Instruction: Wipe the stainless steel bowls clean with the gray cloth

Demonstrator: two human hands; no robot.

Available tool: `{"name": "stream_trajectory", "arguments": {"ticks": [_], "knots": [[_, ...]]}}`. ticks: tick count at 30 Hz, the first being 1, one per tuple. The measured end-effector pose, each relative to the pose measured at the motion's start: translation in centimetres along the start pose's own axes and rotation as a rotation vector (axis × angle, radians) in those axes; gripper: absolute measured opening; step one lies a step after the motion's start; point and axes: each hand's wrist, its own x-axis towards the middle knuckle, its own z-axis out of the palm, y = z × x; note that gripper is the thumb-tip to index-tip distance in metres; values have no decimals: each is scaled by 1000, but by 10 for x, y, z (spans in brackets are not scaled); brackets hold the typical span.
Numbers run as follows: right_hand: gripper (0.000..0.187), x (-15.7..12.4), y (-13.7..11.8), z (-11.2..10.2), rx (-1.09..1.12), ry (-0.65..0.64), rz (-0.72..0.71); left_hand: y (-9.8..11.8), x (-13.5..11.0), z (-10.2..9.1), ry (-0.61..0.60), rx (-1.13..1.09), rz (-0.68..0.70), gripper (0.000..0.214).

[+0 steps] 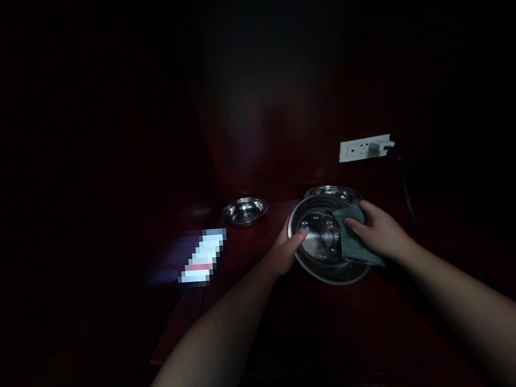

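Observation:
A round, shiny metal bowl [321,242] is tilted so that its inside faces me. My left hand [286,247] grips its left rim, thumb inside and the other fingers hidden behind the wall. In my right hand [378,229] is a grey-green cloth [354,240], pinched between thumb and fingers and draped over the bowl's right rim. Part of the cloth lies against the inner wall. Behind the bowl, a second round metal dish [331,189] shows only its far part.
A shallow metal dish [245,211] sits at the back left of the dark red tabletop [245,265]. A lit, pixelated phone-like screen [205,259] lies left, with a thin cable below. On the back wall is a white socket plate [354,150] with a plug and hanging cord.

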Motion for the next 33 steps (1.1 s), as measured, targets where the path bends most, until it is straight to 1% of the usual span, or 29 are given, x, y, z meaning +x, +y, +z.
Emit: {"name": "stream_trajectory", "arguments": {"ticks": [4,7,10,12,16,23,29,33], "knots": [[24,-1,-1,0,53,-68,98,0,-1,-2,-10,15,64,67],[23,-2,-1,2,124,-57,172,-3,-1,-2,-29,-12,109,77],[24,-3,-1,5,165,-23,205,-6,-1,0,-37,-24,108,86],[24,-3,-2,5,120,3,195,-7,-1,2,-43,-18,101,86],[23,-4,-5,3,27,38,156,-5,0,4,-37,-21,87,79],[23,-5,-6,5,-5,83,90,1,-1,6,8,-27,63,76],[27,-7,-14,5,-48,102,113,-2,0,4,73,0,56,71],[23,-8,-13,4,-53,122,111,-6,-1,2,92,-4,12,64]]}}
